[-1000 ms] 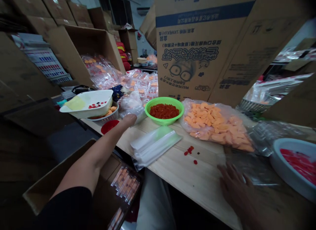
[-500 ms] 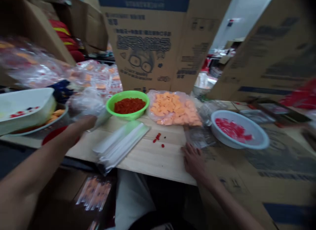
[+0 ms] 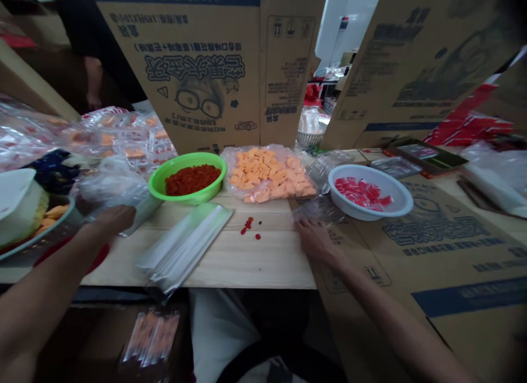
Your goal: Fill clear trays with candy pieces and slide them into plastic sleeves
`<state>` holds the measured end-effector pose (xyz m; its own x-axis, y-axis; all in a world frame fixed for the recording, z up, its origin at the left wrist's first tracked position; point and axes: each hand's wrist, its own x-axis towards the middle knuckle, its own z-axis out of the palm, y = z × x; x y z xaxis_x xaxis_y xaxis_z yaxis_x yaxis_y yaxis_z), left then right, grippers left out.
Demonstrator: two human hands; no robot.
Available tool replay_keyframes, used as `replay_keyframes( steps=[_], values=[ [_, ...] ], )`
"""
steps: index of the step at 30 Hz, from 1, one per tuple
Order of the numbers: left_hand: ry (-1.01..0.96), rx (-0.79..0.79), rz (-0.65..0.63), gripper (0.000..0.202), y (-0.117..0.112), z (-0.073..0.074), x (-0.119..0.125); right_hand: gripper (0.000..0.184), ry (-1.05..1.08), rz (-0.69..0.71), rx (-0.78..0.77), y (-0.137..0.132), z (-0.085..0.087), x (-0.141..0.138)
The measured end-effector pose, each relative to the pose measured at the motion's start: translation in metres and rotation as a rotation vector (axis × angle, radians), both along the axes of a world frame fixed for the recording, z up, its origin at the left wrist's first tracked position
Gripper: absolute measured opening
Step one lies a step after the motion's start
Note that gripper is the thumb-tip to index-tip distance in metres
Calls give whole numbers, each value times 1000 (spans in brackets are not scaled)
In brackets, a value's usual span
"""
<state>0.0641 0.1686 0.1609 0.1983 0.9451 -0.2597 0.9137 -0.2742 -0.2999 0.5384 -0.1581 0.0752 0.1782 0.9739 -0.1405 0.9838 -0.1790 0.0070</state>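
My left hand [image 3: 119,217] reaches to the left side of the table, against a pile of clear plastic bags [image 3: 113,180]. Its fingers are hidden and blurred, so a hold on the plastic cannot be made out. Fingers out, my right hand [image 3: 316,239] rests on the cardboard's edge, its tips touching a clear plastic tray [image 3: 320,208]. Between my hands lie a stack of clear plastic sleeves [image 3: 183,248], a few small red bits [image 3: 247,225], a green bowl [image 3: 154,180] of reddish-brown shreds and an open bag of orange candies [image 3: 267,174].
Right of centre, a pale blue bowl [image 3: 405,199] holds red wrapped pieces. At far left stand a white tub [image 3: 16,199] and a red dish [image 3: 96,259]. Tall cardboard flaps [image 3: 284,70] rise behind. Packed sleeves [image 3: 152,336] lie in a box below. Another person's arm [image 3: 94,78] shows behind.
The view has swung right, shifting the table's contents leftward. Another person now shows at the upper left. Both hands keep roughly their places beside the plastic bags and the plastic tray.
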Motion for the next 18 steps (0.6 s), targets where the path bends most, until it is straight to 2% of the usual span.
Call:
replay_keyframes(
  steps=[3,5,9,14,18],
  values=[
    [40,-8,-6,10,3,1,-6,34,-52,-65,-38,-6,4,6],
    [59,-12,0,12,2,2,-7,37,-50,-58,-2,-6,5,-2],
    [61,-4,13,11,-3,2,0,60,142,108,90,12,-9,-47],
    [-36,59,19,18,-11,-2,2,68,270,60,135,54,-39,-103],
    [-203,188,40,19,-10,-5,-3,69,320,175,188,81,-48,-125]
  ],
)
